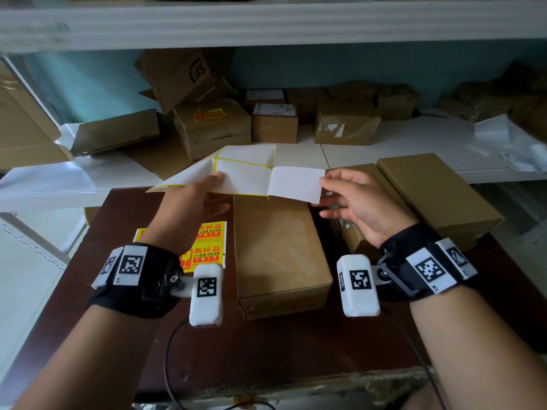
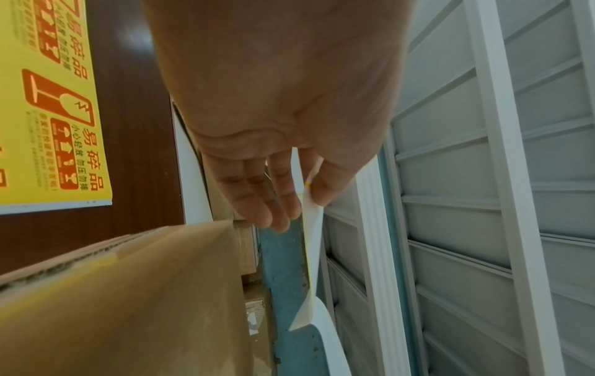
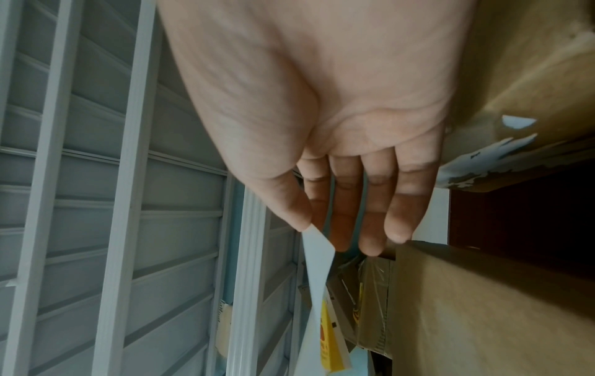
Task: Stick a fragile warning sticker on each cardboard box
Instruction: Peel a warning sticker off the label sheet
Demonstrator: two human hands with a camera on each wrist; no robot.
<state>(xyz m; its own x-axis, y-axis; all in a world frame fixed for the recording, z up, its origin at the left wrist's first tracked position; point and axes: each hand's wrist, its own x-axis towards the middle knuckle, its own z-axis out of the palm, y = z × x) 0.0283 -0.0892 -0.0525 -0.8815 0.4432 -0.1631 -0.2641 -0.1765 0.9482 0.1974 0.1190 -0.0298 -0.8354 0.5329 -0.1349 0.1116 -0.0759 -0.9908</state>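
Note:
Above the brown table, my left hand (image 1: 204, 190) pinches a white backing sheet (image 1: 242, 173) with yellow edge lines, thumb on top. My right hand (image 1: 340, 193) pinches the edge of a sticker (image 1: 296, 183), seen white side up, still joined to the sheet's right end. In the left wrist view the sheet (image 2: 310, 229) runs between thumb and fingers. The right wrist view shows the sticker (image 3: 317, 257) held at thumb tip and forefinger. Below the sheet lies a long cardboard box (image 1: 278, 255). A yellow fragile sticker sheet (image 1: 207, 247) lies flat on the table under my left wrist.
Two more cardboard boxes (image 1: 438, 196) sit at the table's right. The white shelf (image 1: 384, 149) behind holds several boxes, one (image 1: 211, 122) bearing a yellow fragile sticker. An upper shelf board (image 1: 266, 25) overhangs. Cables hang at the table's near edge.

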